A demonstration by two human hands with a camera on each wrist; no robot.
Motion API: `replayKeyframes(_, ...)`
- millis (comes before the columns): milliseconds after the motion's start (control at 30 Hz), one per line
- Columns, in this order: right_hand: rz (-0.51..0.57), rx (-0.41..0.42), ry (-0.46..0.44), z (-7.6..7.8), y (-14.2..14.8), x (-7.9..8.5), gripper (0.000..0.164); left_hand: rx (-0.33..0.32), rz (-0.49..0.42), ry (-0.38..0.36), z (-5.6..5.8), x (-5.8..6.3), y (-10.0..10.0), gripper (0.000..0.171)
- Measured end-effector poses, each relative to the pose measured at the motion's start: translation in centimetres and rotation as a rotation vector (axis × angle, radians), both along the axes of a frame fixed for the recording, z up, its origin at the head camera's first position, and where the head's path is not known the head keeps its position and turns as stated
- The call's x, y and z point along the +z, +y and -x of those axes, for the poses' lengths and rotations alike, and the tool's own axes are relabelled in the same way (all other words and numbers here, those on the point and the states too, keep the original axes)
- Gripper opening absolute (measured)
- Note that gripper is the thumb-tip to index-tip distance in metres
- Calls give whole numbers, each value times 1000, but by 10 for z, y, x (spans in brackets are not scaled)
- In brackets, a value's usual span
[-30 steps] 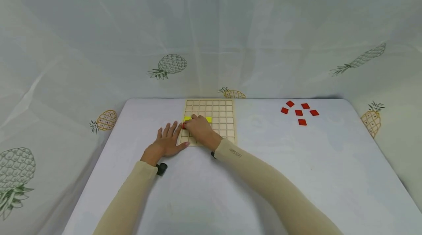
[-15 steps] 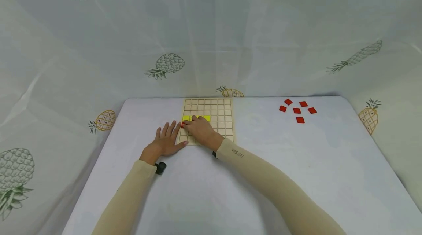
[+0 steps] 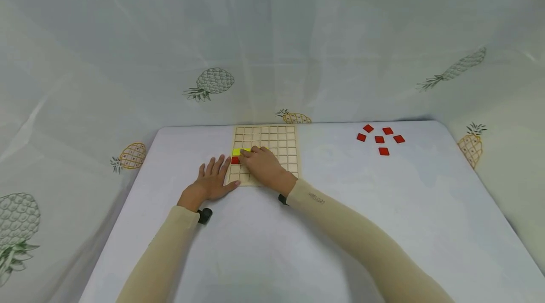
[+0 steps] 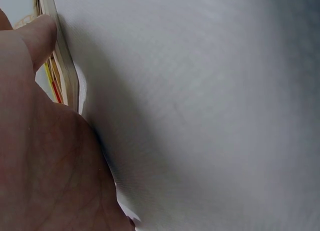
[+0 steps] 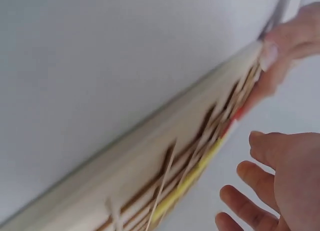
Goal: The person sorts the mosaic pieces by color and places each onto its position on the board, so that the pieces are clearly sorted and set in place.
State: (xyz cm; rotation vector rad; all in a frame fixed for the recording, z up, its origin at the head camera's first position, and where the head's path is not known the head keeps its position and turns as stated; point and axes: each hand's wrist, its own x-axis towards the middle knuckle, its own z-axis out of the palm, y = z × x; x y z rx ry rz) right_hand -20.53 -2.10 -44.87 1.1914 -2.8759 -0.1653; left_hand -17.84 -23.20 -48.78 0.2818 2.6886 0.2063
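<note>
A wooden grid board [image 3: 286, 144] lies at the back of the white table. In its left column sits a red square tile [image 3: 235, 160], just below a row of yellow tiles [image 3: 236, 151] that is partly hidden by the right hand. My left hand [image 3: 210, 185] lies flat with fingers spread along the board's left edge; its thumb [image 4: 42, 33] touches the near corner. Over the board, my right hand [image 3: 266, 167] hovers just right of the red tile. Its loosely bent fingers [image 5: 250, 201] hold nothing in the right wrist view.
Several loose red tiles [image 3: 379, 139] lie on the right rear of the table [image 3: 340, 208]. A white cloth [image 3: 340, 57] with pineapple prints hangs right behind the table's back edge. Both wrists carry a small black camera [image 3: 205, 216].
My right hand has let go of the red tile and drawn slightly right, so the whole tile shows in its cell. The left hand stays at the board's edge.
</note>
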Motion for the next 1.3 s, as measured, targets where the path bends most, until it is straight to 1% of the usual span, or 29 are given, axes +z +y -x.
replayKeyframes(167,113,-29,37,-3,33,8,44,7,-6,-1,-2,4,2,96)
replayKeyframes(300,203,-30,96,-6,65,11,44,17,-17,-6,-3,5,2,96)
replayKeyframes(400,249,-47,136,-7,89,12,45,14,-27,-12,-3,7,3,97)
replayKeyframes(500,285,-79,142,-8,112,14,46,11,-34,-14,-3,9,3,98)
replayKeyframes(667,306,-139,140,-11,146,17,48,13,-38,-9,-5,10,3,98)
replayKeyframes(767,323,-172,144,-14,166,17,49,15,-26,-10,-6,12,4,98)
replayKeyframes(933,340,-221,139,-16,198,12,50,14,-32,-5,-7,14,4,98)
replayKeyframes(1033,338,-252,130,-16,219,7,51,13,-35,-4,-7,12,4,99)
replayKeyframes(1167,336,-295,123,-16,249,0,52,10,-43,5,-4,6,3,100)
replayKeyframes(1300,326,-338,128,-16,278,-6,50,14,-65,14,-3,2,2,99)
